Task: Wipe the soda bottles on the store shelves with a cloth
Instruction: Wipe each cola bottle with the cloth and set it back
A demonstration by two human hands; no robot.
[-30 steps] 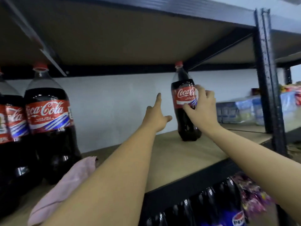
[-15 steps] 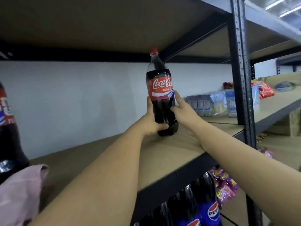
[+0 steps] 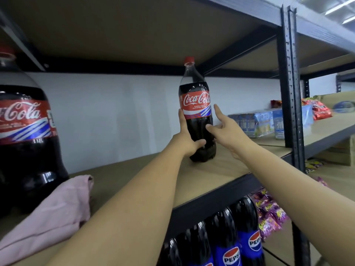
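Note:
A Coca-Cola bottle point(image 3: 196, 104) with a red cap stands upright on the wooden shelf board point(image 3: 134, 175), towards its right end. My left hand point(image 3: 187, 140) grips the bottle's lower body, thumb across the front. My right hand point(image 3: 225, 131) is at the bottle's right side with fingers straight; its thumb touches the dark body and the forefinger points up beside the label. A pink cloth point(image 3: 53, 212) lies crumpled on the shelf at the near left, held by neither hand. A second, larger-looking Coca-Cola bottle point(image 3: 23, 131) stands close at the left.
A dark metal upright point(image 3: 290, 93) bounds the shelf on the right. Beyond it are juice cartons point(image 3: 259, 121) and red snack packs point(image 3: 318, 110). Pepsi bottles point(image 3: 230, 246) and purple snack bags point(image 3: 270, 214) fill the shelf below. Another shelf board sits low overhead.
My left hand reached the bottle and took hold of its lower body. My right hand let go of the label, slid down and now lies open against the bottle's side.

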